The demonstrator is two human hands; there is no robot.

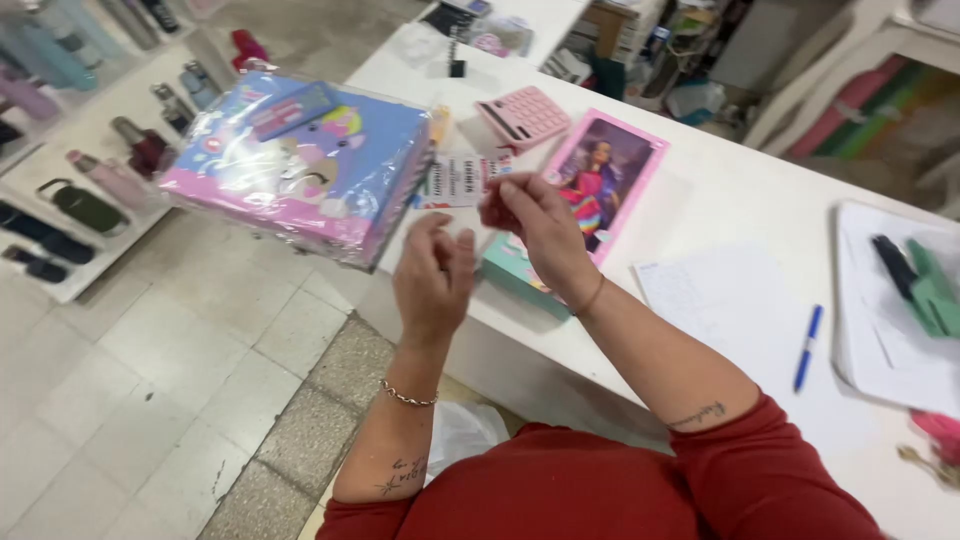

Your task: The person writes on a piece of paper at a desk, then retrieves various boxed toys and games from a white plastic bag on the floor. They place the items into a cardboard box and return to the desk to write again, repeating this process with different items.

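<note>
Red sleeves, wrist bracelets, small script tattoos on forearms

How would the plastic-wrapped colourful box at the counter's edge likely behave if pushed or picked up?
The wrapped box juts past the counter edge, so a push could tip it off. Its glossy film looks slippery. Flat, square sides suggest it is stiff and will not roll.

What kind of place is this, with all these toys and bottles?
Probably a small shop. A white counter holds a boxed doll and a pink calculator, and drink bottles stand in rows on a low shelf. The hands, left and right, are raised near a plastic-wrapped pastel box.
</note>
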